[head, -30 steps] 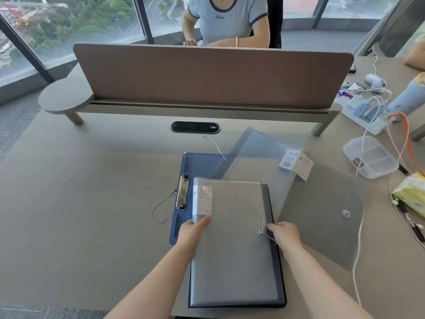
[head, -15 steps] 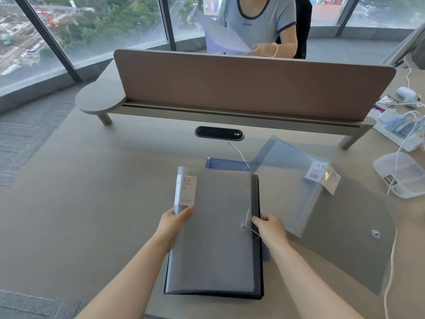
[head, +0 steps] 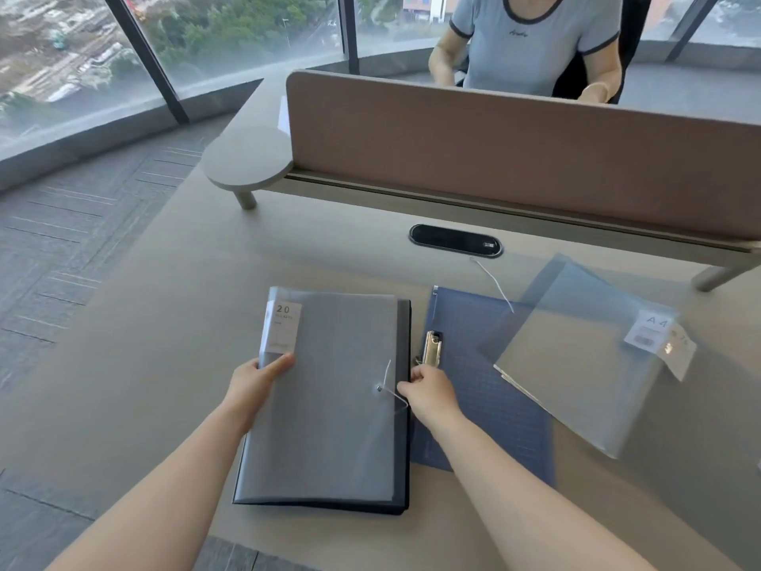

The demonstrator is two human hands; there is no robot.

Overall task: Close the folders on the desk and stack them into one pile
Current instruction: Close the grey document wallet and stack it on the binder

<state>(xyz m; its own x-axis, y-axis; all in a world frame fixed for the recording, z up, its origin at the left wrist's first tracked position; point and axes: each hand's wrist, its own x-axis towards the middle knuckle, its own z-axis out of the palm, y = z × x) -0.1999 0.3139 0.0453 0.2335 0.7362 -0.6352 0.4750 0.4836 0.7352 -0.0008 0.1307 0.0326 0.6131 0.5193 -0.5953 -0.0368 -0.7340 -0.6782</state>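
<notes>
A closed grey translucent folder (head: 329, 405) with a "20" label lies on top of a black folder, whose edge (head: 405, 447) shows at the right and bottom. My left hand (head: 259, 375) grips the pile's left edge below the label. My right hand (head: 428, 391) grips the right edge beside the string button. To the right a blue clipboard folder (head: 482, 385) with a metal clip lies flat. A clear folder (head: 584, 364) marked "A4" partly overlaps the blue clipboard folder on the right.
A brown divider panel (head: 514, 150) crosses the desk behind the folders, with a person seated beyond it. A black cable port (head: 455, 240) sits in the desk (head: 164, 323) ahead. The desk's left edge and the floor lie to the left.
Both hands have slid the grey-and-black pile to the left, off the blue clipboard folder, which now lies uncovered. The view has swung left.
</notes>
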